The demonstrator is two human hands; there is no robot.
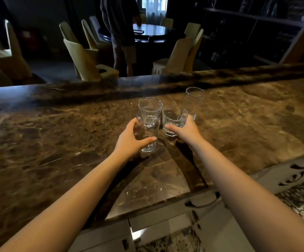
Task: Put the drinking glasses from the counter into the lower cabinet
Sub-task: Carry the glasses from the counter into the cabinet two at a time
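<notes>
Pick-up step: left hand [129, 140] grips the tall glass [147, 130], right hand [186, 130] grips the short glass [173, 120], both mid-bench [56, 142]. Next: lift clear, lower into cabinet [165, 224] below the near edge.

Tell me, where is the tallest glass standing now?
In the head view, the tallest glass stands untouched on the counter, farthest right of the four, just behind the short glass held by the right hand.

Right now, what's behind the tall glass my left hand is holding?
Directly behind the tall glass in your left hand stands another clear glass on the marble counter. Only its rim and upper wall show; its base is covered by the front glass.
</notes>
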